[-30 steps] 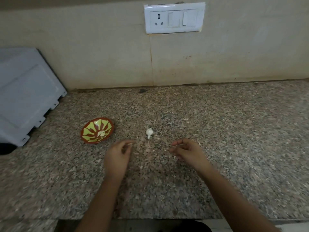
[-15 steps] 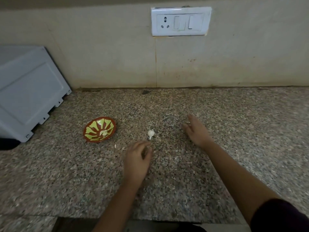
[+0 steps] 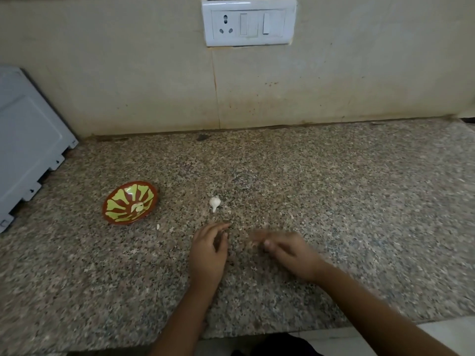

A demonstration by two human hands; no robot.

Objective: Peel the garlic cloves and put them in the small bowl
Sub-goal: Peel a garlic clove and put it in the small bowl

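The small bowl (image 3: 120, 201) was rust-red with yellow-green petal stripes fanning from its centre. The garlic clove (image 3: 214, 202) was white. The bench (image 3: 334, 201) was speckled brown, grey and black; the wall (image 3: 128, 73) cream with rusty stains; the switch plate (image 3: 289, 21) white.

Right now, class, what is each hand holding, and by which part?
The left hand holds nothing visible; the right hand is too blurred to tell.

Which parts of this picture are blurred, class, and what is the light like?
Head view: the right hand is smeared by motion, the left hand less so; the garlic clove and small bowl are sharp; the light is soft and dim, shadows faint.
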